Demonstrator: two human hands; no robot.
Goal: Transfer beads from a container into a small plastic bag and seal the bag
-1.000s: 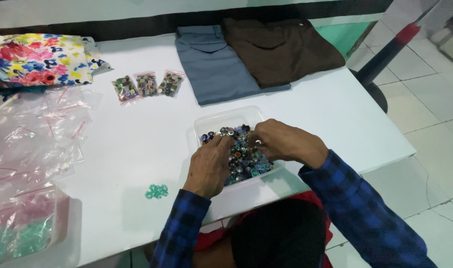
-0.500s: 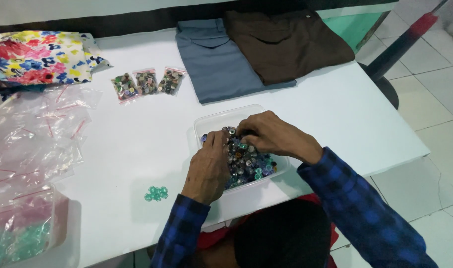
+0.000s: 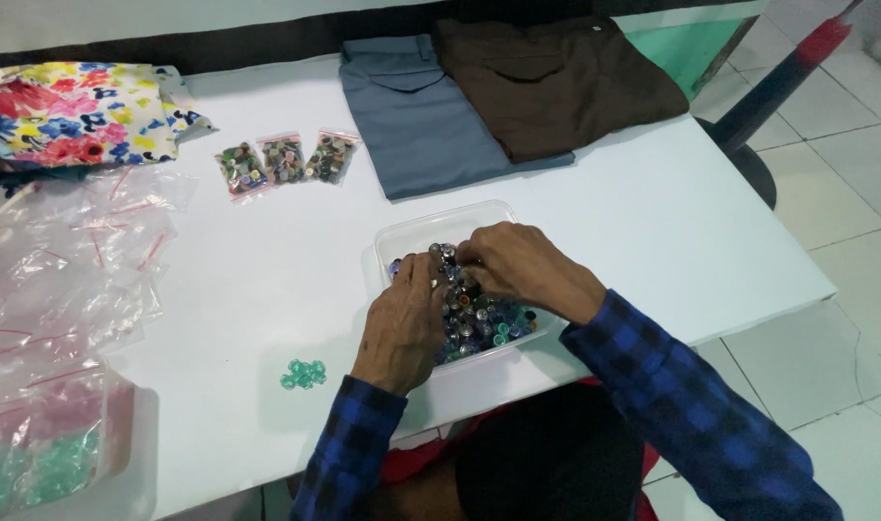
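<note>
**Three bags filled, the tray still heaped**

I am working both hands into the clear plastic tray [image 3: 416, 232] of mixed small beads [image 3: 479, 318], which is sitting at the near edge of the white worktop [image 3: 652, 222]. My left hand [image 3: 402, 323] is lying over the tray's left side, fingers curled down into the pile; my right hand [image 3: 517, 270] is reaching in from the tray's right, fingers pinched narrow over the beads. I cannot tell whether either is actually gripping one.

Judging by the layout: three small filled zip bags [image 3: 284, 161] are lying in a row beyond the tray to its left, and a little cluster of green beads [image 3: 303, 373] is lying apart, left of the tray near my edge. The tray is looking far from emptied, and a heap of empty clear bags [image 3: 64, 260] is waiting further left.

My hands are hiding much of the tray. A bin of greenish and pink pieces [image 3: 45, 453] far left of the tray is cut off and blurred. Folded grey trousers [image 3: 431, 106], brown trousers [image 3: 556, 77] and floral cloth [image 3: 74, 111] are lying beyond the tray.
</note>
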